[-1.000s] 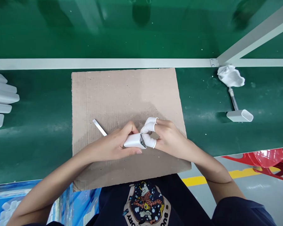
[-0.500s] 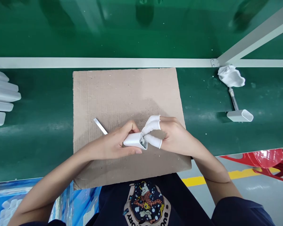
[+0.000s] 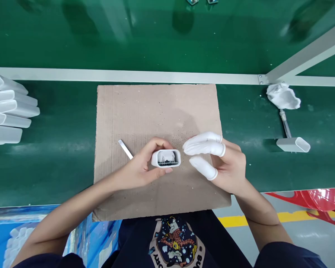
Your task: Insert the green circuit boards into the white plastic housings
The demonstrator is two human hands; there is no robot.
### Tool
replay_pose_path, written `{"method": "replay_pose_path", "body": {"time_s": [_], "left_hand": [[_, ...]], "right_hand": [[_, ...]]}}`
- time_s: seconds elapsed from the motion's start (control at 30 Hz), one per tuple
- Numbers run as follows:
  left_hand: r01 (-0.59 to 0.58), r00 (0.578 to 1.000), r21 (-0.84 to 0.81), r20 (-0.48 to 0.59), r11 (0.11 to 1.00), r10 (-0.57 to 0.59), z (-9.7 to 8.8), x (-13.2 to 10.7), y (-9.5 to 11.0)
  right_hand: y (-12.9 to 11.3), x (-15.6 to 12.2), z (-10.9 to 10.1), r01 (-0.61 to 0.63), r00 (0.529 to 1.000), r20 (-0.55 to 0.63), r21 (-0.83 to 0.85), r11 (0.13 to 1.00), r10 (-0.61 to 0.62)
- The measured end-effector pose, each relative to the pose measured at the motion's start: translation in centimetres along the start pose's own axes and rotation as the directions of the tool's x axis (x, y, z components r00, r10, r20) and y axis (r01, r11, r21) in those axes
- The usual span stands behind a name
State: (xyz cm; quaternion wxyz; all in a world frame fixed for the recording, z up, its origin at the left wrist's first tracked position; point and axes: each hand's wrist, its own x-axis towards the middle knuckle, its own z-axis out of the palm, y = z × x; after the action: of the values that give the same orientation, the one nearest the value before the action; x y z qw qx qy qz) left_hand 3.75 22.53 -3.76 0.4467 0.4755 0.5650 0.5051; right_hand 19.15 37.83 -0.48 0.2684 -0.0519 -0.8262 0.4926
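Observation:
My left hand [image 3: 150, 163] holds a white plastic housing [image 3: 155, 159] over the cardboard sheet [image 3: 153, 111], its open end turned up toward me. Inside that end shows a dark part with white material above it; I cannot make out its kind. To the right, my right hand [image 3: 220, 160] hangs apart from the housing, its fingers spread and nothing in them. White finger cots [image 3: 205, 144] cover its thumb and two fingers. A thin flat white strip [image 3: 125, 148] lies on the cardboard beside my left hand, partly hidden by it.
Several white housings [image 3: 16, 108] are stacked at the left. On the green bench [image 3: 67, 149] at right lie a lump of white putty-like material [image 3: 283, 96], a slim metal tool [image 3: 285, 123] and another housing [image 3: 293, 144]. A metal rail [image 3: 156, 76] crosses behind; a red stool [image 3: 324, 199] stands below.
My right hand has drawn back to the right, away from the housing, and its fingers have parted. My left hand has tilted the housing so its open end faces up. The view has shifted slightly.

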Motion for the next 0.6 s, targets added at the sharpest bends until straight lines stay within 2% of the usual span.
{"method": "replay_pose_path", "body": {"time_s": [0.17, 0.27, 0.33, 0.47, 0.6], "left_hand": [[0.063, 0.998, -0.108, -0.023, 0.992, -0.066, 0.0, 0.1, 0.4], [0.061, 0.998, -0.115, -0.015, 0.991, -0.064, 0.0, 0.0, 0.6], [0.041, 0.999, -0.083, -0.011, 0.996, -0.042, 0.1, 0.0, 0.6], [0.018, 0.999, -0.034, 0.028, 0.999, -0.017, 0.5, -0.1, 0.6], [-0.015, 0.999, -0.024, 0.046, 1.0, 0.016, 0.8, -0.3, 0.6]], "right_hand": [[0.3, -0.2, 0.3, 0.01, 1.0, -0.015, -0.029, 1.0, -0.01], [0.4, -0.2, 0.4, 0.042, 0.999, -0.013, -0.072, 0.997, -0.043], [0.5, -0.3, 0.6, 0.095, 0.995, 0.004, -0.158, 0.983, -0.095], [0.7, -0.6, 1.3, 0.279, 0.96, 0.069, -0.362, 0.889, -0.273], [1.1, -1.0, 1.8, 0.399, 0.915, 0.141, -0.455, 0.796, -0.379]]}}
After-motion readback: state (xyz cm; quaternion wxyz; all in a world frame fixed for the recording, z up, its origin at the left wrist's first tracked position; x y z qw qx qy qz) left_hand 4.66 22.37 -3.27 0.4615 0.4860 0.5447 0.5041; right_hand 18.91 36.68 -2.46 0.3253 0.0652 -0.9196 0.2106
